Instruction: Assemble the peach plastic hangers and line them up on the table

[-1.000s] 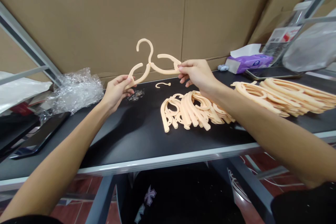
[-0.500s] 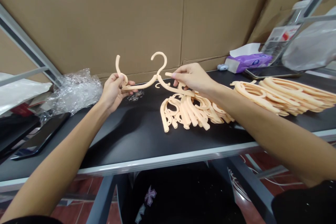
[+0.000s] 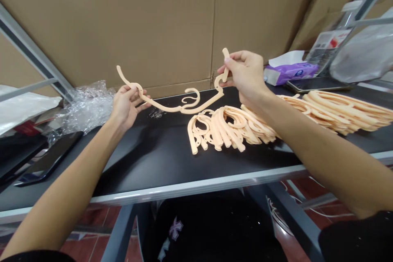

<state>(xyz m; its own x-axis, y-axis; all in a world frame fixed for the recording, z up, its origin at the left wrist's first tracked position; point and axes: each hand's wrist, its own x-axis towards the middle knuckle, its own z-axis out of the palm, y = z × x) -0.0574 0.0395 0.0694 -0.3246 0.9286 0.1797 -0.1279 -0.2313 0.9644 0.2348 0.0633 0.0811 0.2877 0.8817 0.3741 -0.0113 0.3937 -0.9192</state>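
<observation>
Between my two hands a peach-coloured folding clothes hanger [image 3: 166,109] is held above the black table, its jointed arms spread in a shallow V. My left hand [image 3: 124,104] pinches the left arm near its curved end, thumb on top. The fingers of my right hand [image 3: 244,71] are closed on the end piece of the right arm, which points up. The hanger's hook [image 3: 194,97] hangs low near the middle joint. Below it, on the table, lies a pile of matching folded hangers [image 3: 227,129].
Stacked hangers [image 3: 344,110] lie at the right. Behind them are a purple tissue pack [image 3: 290,71], a dark phone [image 3: 317,84] and a clear bottle [image 3: 333,37]. Crumpled clear plastic [image 3: 82,108] and a dark tablet-like slab [image 3: 49,159] are at the left. Cardboard [image 3: 138,20] stands behind.
My right hand has moved up and right with the right arm's end, so that arm now slopes upward. The middle joint has dropped and the hook has swung down from upright.
</observation>
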